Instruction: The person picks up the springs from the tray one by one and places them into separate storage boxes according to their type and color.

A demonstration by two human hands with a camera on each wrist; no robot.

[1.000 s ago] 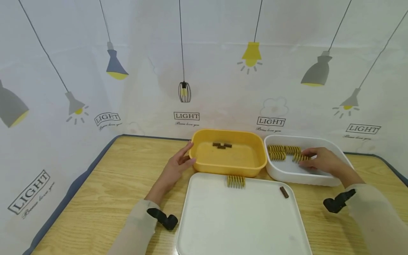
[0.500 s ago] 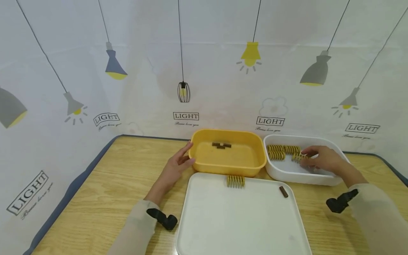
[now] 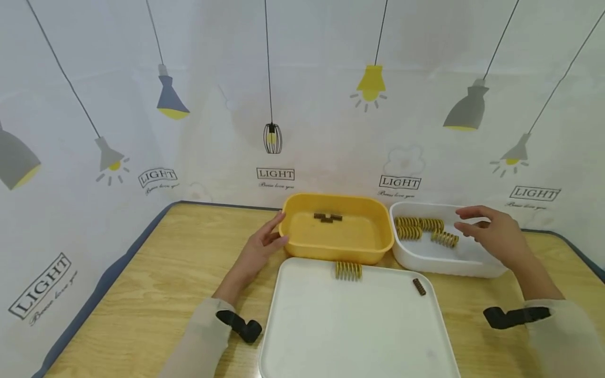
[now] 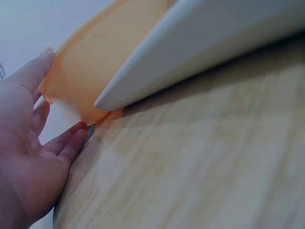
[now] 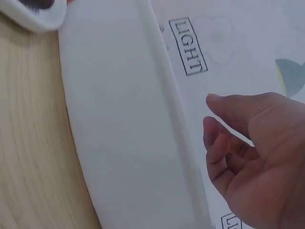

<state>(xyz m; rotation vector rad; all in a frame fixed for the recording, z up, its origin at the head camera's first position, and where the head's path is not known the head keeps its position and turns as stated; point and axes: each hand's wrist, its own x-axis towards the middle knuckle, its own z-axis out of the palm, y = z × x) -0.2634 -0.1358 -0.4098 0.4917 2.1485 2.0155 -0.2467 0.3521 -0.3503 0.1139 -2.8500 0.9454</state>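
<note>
Left hand (image 3: 257, 251) rests with straight fingers against the yellow bin (image 3: 336, 247); right hand (image 3: 493, 234) hovers loose and empty over the white bin (image 3: 472, 262) beside yellow springs (image 3: 423, 229).

In front of you a wooden bench (image 3: 156, 278) carries a flat white tray (image 3: 354, 325) holding one yellow spring (image 3: 348, 270) and a small dark spring (image 3: 418, 286); a lamp-print backdrop (image 3: 142, 105) stands behind.

Bright, even, soft light
We see faint shadows, wide-angle bending at the head view's edges, and blurry close wrist views.
</note>
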